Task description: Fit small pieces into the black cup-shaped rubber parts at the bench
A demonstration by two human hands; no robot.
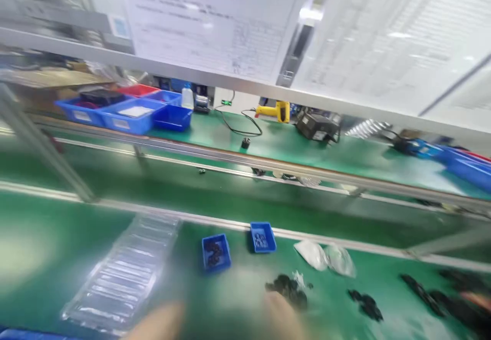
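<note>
Low in the view, my left hand (159, 323) is a motion blur over the green bench, beside a clear plastic tray (118, 273). My right hand (283, 315), also smeared, is next to a pile of small black parts (287, 286); whether it touches them I cannot tell. The fingers of both hands are too blurred to read. Ahead of them stand a small blue bin (216, 253) with dark parts in it and another small blue bin (263, 238) with small pale pieces.
Right of the pile lie plastic bags (326, 258) and more black parts (366, 304). A raised shelf (215, 128) crosses ahead, bearing blue bins (132, 117), a yellow tool (274, 111) and a black box (317, 125). Paper sheets (215, 33) hang above. A metal post (49, 151) slants at left.
</note>
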